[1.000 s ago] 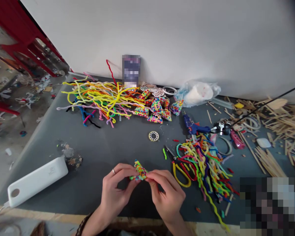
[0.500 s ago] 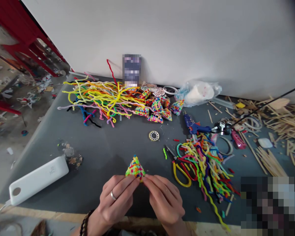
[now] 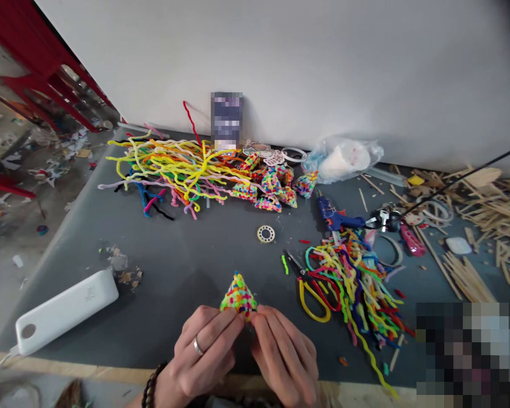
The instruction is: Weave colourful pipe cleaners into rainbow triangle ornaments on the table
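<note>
Hands (image 3: 206, 354) (image 3: 283, 357) grip woven cone (image 3: 238, 294) over cluttered grey table (image 3: 182, 255); floor blurred.

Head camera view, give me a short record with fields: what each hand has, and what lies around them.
left hand: pinches the base of the multicoloured cone
right hand: pinches the same cone's base
cone: upright, tip pointing away
left of hands: white power bank
right of hands: loose pile of pipe cleaners, blue glue gun
far side: finished cones by the wall
</note>
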The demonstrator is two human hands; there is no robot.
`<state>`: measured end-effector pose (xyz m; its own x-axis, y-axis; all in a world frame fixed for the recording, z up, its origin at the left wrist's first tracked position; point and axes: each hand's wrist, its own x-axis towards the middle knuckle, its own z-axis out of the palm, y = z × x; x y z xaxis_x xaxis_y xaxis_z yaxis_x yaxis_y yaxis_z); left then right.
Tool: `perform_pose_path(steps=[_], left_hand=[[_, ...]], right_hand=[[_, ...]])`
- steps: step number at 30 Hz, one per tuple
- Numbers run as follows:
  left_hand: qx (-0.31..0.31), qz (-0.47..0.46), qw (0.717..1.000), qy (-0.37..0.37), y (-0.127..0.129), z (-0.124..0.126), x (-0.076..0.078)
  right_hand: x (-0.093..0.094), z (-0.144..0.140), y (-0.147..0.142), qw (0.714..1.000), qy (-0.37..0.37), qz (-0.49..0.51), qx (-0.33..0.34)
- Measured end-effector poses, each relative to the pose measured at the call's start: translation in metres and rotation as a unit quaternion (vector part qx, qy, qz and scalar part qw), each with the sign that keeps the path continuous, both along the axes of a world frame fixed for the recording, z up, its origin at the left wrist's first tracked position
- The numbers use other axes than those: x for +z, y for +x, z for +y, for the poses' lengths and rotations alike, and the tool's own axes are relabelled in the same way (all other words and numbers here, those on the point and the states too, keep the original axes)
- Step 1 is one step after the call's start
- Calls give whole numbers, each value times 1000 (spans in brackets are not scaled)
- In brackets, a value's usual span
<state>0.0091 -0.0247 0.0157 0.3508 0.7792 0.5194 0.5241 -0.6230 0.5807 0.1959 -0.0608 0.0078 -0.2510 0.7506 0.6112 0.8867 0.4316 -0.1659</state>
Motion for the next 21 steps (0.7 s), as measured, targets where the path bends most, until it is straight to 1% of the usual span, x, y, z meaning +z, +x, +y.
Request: perform_pose_path(steps=[3, 5, 7, 10, 12, 14, 17, 19, 21], left_hand=[[-27, 5, 1000, -10, 1, -2, -8], [-21, -15, 1000, 7, 2, 0, -14], [7, -35, 999, 33, 3, 4, -19], [69, -39, 995, 59, 1, 12, -22], [78, -34, 995, 53, -4, 17, -21], [62, -41, 996, 44, -8, 19, -18], [45, -51, 997, 45, -10, 18, -17], [39, -52, 996, 53, -11, 14, -21], [30, -46, 996, 70, -11, 10, -28]], right_hand=[[-3, 0, -1, 1000, -10, 4, -2], [-7, 2, -3, 1000, -5, 25, -13], [-11, 4, -6, 998, -3, 54, -30], [-15, 7, -12, 994, -8, 92, -60], [-16, 9, -14, 992, -7, 110, -67], [-18, 10, -13, 991, -6, 123, -51], [-19, 10, -8, 995, 9, 104, 5], [-17, 9, -4, 997, 16, 67, 36], [-13, 8, -2, 998, 12, 34, 47]])
